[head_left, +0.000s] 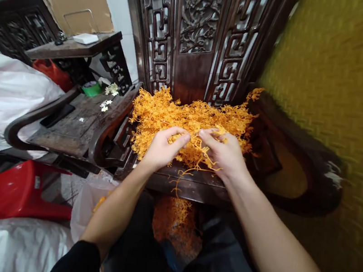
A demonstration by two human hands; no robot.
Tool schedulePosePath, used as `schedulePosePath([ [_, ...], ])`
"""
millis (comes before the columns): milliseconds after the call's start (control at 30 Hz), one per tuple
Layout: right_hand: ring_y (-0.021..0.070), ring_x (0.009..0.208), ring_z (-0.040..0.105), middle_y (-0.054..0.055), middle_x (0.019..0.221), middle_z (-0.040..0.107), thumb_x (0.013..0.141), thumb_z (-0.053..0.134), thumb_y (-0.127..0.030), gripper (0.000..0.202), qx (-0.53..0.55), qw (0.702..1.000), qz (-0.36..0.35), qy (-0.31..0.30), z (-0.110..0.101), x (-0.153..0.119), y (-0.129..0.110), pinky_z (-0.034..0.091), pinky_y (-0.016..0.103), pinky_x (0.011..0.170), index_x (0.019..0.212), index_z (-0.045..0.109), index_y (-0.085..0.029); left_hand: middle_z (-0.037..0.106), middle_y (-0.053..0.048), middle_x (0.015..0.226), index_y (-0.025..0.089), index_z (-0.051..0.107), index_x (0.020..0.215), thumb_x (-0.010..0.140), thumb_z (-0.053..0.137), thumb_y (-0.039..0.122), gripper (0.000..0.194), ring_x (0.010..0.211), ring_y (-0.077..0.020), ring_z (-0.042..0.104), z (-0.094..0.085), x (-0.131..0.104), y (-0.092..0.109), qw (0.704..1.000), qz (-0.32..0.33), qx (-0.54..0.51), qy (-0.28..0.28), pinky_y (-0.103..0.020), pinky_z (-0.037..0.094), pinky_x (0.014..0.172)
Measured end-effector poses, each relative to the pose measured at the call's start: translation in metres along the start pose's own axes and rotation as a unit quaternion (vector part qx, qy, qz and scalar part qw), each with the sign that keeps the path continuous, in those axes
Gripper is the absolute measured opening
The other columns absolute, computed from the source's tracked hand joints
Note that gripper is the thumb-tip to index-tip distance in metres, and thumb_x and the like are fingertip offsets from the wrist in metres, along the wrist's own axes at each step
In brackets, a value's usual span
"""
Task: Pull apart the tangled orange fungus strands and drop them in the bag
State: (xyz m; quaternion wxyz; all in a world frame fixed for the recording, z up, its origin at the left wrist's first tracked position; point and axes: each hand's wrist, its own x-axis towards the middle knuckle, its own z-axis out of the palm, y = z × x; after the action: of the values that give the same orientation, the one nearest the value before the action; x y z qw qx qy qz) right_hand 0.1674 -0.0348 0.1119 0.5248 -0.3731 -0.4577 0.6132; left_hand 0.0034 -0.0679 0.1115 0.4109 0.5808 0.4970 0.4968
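Note:
A wide heap of orange, branching plastic-looking sprigs (160, 114) covers the seat of a dark carved wooden chair (194, 76). Over the heap's front, my left hand (168, 146) has its thumb and fingers pinched close together around thin orange strands. Just to its right, my right hand (224, 149) is closed on an orange sprig, whose thin stems hang below the palm over the seat's front edge. The fingertips of both hands are a short distance apart. What exactly the left fingertips pinch is too small to tell.
A second wooden chair (61, 133) at the left holds a green tape roll (91, 88) and pale flower pieces (105, 105). Lower left are a red plastic stool (21, 193), white sacks (6, 241) and a translucent bag (84, 203). Yellow woven material (345, 79) fills the right side.

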Motion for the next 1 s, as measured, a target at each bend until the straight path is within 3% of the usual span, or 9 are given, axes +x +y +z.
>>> schedulePosePath([
  [100, 0.0052, 0.044, 0.026, -0.009, 0.051, 0.03, 0.068, 0.089, -0.044, 0.046, 0.037, 0.999, -0.013, 0.022, -0.003, 0.004, -0.008, 0.018, 0.025, 0.042, 0.064, 0.049, -0.021, 0.063, 0.002, 0.069, 0.017, 0.066, 0.087, 0.091, 0.069, 0.045, 0.029, 0.045, -0.004, 0.042, -0.001, 0.001, 0.003, 0.996, 0.054, 0.004, 0.071, -0.02, 0.029, 0.042],
  [267, 0.0048, 0.045, 0.013, -0.01, 0.051, 0.027, 0.062, 0.088, -0.029, 0.041, 0.158, 0.977, -0.063, 0.131, -0.036, 0.017, -0.029, 0.009, 0.025, 0.04, 0.063, 0.047, -0.023, 0.053, 0.007, 0.064, 0.021, 0.054, 0.082, 0.085, 0.076, 0.044, 0.033, 0.039, -0.0011, 0.031, -0.025, 0.007, 0.015, 0.95, 0.095, -0.203, 0.219, -0.02, 0.023, 0.04],
  [333, 0.0048, 0.044, 0.014, -0.009, 0.051, 0.03, 0.064, 0.085, -0.031, 0.038, 0.136, 0.981, -0.057, 0.126, -0.043, 0.016, -0.029, 0.009, 0.025, 0.041, 0.063, 0.048, -0.023, 0.059, 0.005, 0.072, 0.021, 0.054, 0.084, 0.085, 0.077, 0.045, 0.033, 0.04, -0.0007, 0.031, -0.027, 0.008, 0.018, 0.96, 0.069, -0.222, 0.157, -0.019, 0.021, 0.039],
  [467, 0.0072, 0.048, 0.028, -0.006, 0.051, 0.038, 0.072, 0.082, -0.04, 0.036, -0.118, 0.993, -0.007, -0.005, -0.026, 0.005, -0.012, 0.017, 0.027, 0.046, 0.062, 0.055, -0.019, 0.073, -0.008, 0.113, 0.019, 0.058, 0.088, 0.089, 0.072, 0.047, 0.032, 0.044, 0.0, 0.037, -0.014, 0.002, 0.018, 0.987, 0.002, -0.15, -0.063, -0.02, 0.028, 0.041],
  [533, 0.0082, 0.052, 0.032, -0.004, 0.054, 0.043, 0.077, 0.078, -0.044, 0.039, -0.21, 0.977, -0.032, -0.038, -0.015, 0.001, -0.005, 0.021, 0.027, 0.05, 0.061, 0.054, -0.018, 0.074, -0.009, 0.112, 0.018, 0.059, 0.087, 0.09, 0.07, 0.048, 0.033, 0.044, -0.0007, 0.04, -0.007, 0.0, 0.016, 0.99, -0.011, -0.099, -0.098, -0.02, 0.033, 0.042],
  [700, 0.0077, 0.053, 0.031, -0.005, 0.055, 0.039, 0.079, 0.074, -0.045, 0.042, -0.235, 0.968, -0.021, -0.086, -0.005, -0.004, -0.006, 0.02, 0.028, 0.053, 0.059, 0.049, -0.018, 0.052, 0.006, 0.051, 0.017, 0.066, 0.086, 0.086, 0.074, 0.047, 0.031, 0.04, -0.0058, 0.042, -0.008, 0.006, 0.008, 1.0, -0.006, 0.009, 0.012, -0.02, 0.03, 0.041],
  [867, 0.0069, 0.05, 0.029, -0.007, 0.053, 0.039, 0.071, 0.082, -0.044, 0.043, -0.18, 0.97, 0.005, -0.163, -0.004, -0.014, -0.019, 0.019, 0.028, 0.052, 0.059, 0.049, -0.019, 0.047, 0.009, 0.047, 0.017, 0.061, 0.077, 0.08, 0.081, 0.044, 0.033, 0.038, -0.0039, 0.035, -0.037, 0.025, 0.001, 0.967, 0.07, -0.098, 0.222, -0.019, 0.025, 0.04],
  [933, 0.0067, 0.05, 0.028, -0.007, 0.052, 0.036, 0.071, 0.081, -0.043, 0.045, -0.179, 0.97, 0.013, -0.165, -0.005, -0.016, -0.019, 0.018, 0.028, 0.052, 0.056, 0.046, -0.019, 0.045, 0.01, 0.046, 0.018, 0.059, 0.078, 0.081, 0.08, 0.046, 0.034, 0.037, -0.0036, 0.031, -0.042, 0.025, 0.002, 0.968, 0.054, -0.137, 0.204, -0.018, 0.023, 0.039],
  [1000, 0.007, 0.05, 0.028, -0.007, 0.052, 0.036, 0.073, 0.078, -0.042, 0.045, -0.201, 0.963, 0.026, -0.176, -0.006, -0.014, -0.015, 0.019, 0.028, 0.051, 0.055, 0.043, -0.02, 0.048, 0.008, 0.047, 0.019, 0.062, 0.084, 0.086, 0.075, 0.048, 0.032, 0.037, -0.0051, 0.035, -0.036, 0.016, 0.004, 0.989, 0.028, -0.097, 0.109, -0.019, 0.026, 0.04],
])
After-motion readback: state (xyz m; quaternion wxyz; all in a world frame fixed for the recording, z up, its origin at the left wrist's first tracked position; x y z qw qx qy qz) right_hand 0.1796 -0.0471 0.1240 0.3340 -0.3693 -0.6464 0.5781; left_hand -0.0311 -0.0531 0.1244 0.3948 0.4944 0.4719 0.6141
